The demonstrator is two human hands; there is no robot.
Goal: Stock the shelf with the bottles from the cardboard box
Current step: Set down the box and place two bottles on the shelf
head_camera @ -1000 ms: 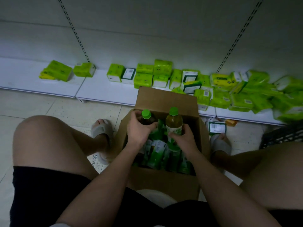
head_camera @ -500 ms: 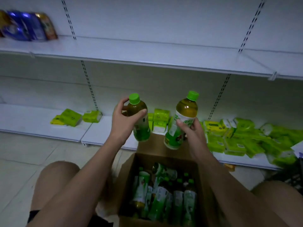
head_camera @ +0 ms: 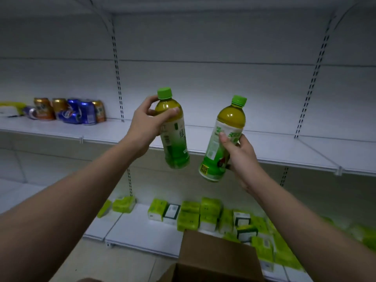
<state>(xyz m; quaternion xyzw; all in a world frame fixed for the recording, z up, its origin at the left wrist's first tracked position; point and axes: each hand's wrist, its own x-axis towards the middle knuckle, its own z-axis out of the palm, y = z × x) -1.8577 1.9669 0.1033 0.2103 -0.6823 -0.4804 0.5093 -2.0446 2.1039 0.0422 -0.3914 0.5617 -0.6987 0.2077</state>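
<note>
My left hand grips a green-capped tea bottle near its shoulder and holds it upright in front of the white middle shelf. My right hand holds a second green tea bottle by its label, tilted slightly to the right, level with the shelf's front edge. Both bottles hang in the air, apart from each other and from the shelf. The cardboard box shows at the bottom edge, only its back flap and rim in view; its contents are hidden.
Several soda cans stand and lie at the left of the middle shelf. The bottom shelf carries several green tissue packs. Slotted uprights run up the back wall. Another shelf hangs overhead.
Both hands have lifted the two bottles out of the box and up to the middle shelf's height. The view has tilted upward, so the box has dropped to the bottom edge.
</note>
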